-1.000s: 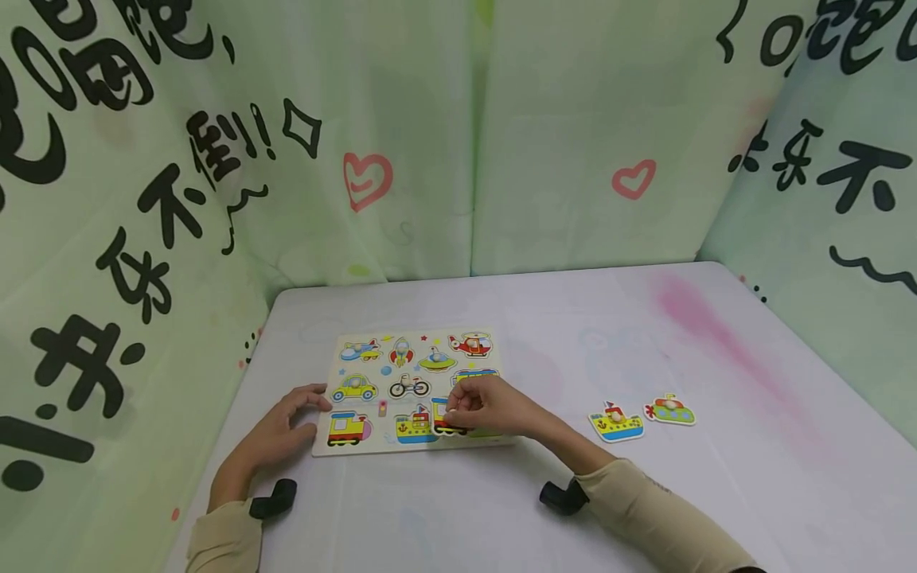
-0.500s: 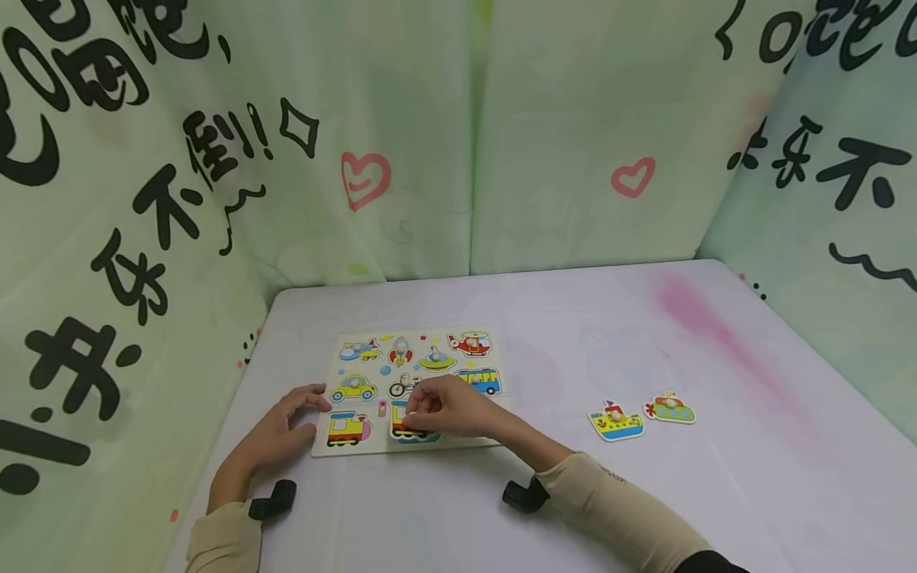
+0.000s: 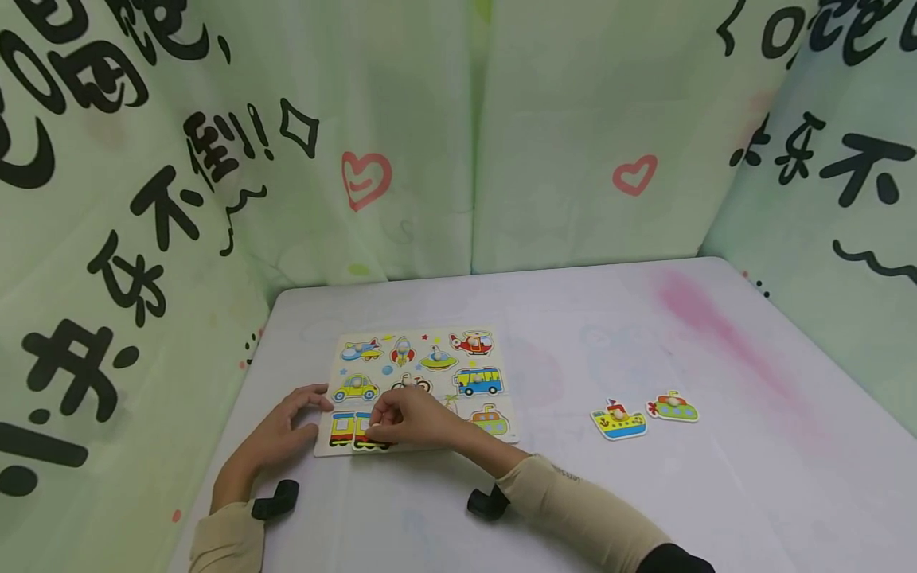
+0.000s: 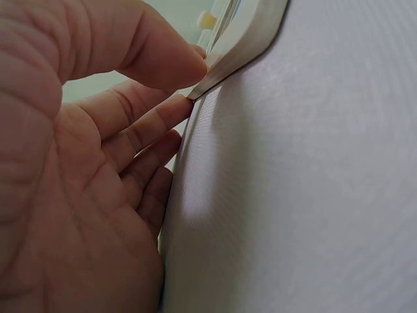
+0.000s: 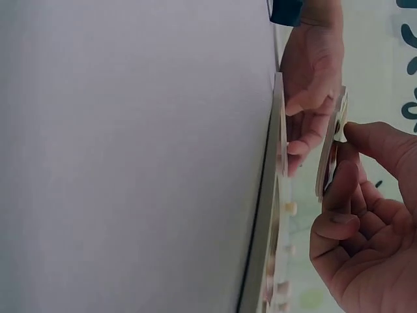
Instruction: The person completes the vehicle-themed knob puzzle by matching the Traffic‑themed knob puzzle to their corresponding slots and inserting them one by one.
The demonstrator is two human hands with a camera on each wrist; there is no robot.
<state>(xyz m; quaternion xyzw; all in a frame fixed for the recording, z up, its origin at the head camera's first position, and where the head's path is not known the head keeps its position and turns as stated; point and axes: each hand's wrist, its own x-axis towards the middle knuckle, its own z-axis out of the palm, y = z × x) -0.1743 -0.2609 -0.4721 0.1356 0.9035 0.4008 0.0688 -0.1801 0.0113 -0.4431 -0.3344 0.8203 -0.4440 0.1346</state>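
My right hand (image 3: 415, 418) pinches a train puzzle piece (image 3: 361, 438) between thumb and fingers, its front part hidden by them. In the right wrist view the piece (image 5: 328, 160) stands apart from the board (image 5: 268, 228), held above its surface. Below it, the pegged puzzle board (image 3: 415, 452) shows a train picture in its lower left corner, partly covered by the piece. My left hand (image 3: 282, 426) touches the board's left edge with its fingertips, fingers loosely extended. Up close in the left wrist view, the thumb (image 4: 163, 59) lies near the board's corner (image 4: 244, 49).
To the right of the board lie a ship piece (image 3: 618, 420) and a submarine piece (image 3: 672, 407) on the white table (image 3: 573, 509). Plane, rocket, helicopter, car and bus (image 3: 478, 381) pictures cover the board's upper rows. A printed green curtain (image 3: 544, 143) surrounds the table.
My right hand has carried the train piece leftward over the board's bottom row, from the ship picture to the lower left corner. My left hand has stayed at the board's edge.
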